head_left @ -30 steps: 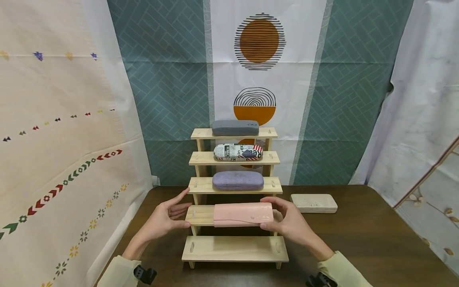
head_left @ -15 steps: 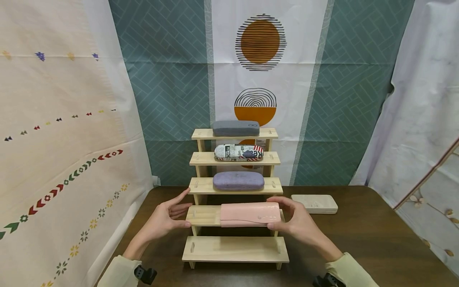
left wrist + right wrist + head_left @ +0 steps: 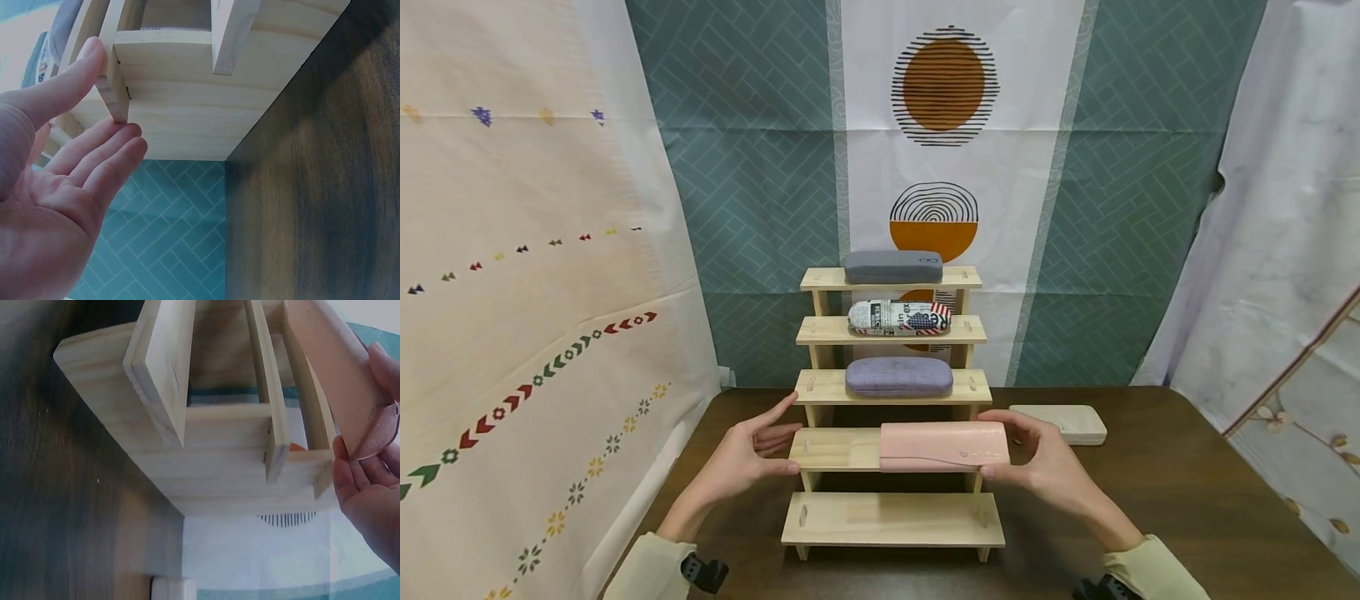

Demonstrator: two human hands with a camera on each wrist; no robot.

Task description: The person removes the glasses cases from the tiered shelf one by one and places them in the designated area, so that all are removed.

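Note:
A pink glasses case (image 3: 943, 446) overlaps the second-lowest shelf of a stepped wooden stand (image 3: 850, 518). My right hand (image 3: 1045, 467) grips its right end, thumb in front and fingers behind; that end juts past the shelf. In the right wrist view, the case (image 3: 337, 369) slants between thumb and fingers, its wedge-shaped end showing. My left hand (image 3: 741, 458) is at the stand's left side. Its thumb and fingers pinch the end of a shelf board (image 3: 112, 94) in the left wrist view. A lavender glasses case (image 3: 898, 377) sits one step higher.
A newsprint-patterned case (image 3: 898, 318) and a grey case (image 3: 893, 267) lie on the top two shelves. An off-white case (image 3: 1071, 423) rests on the dark wooden table (image 3: 1120, 492), behind my right hand. Cloth hangings (image 3: 760, 208) close in the back and sides.
My right hand has slid the pink glasses case rightward along the shelf, so its right end now passes the shelf's end. The left hand has stayed in place.

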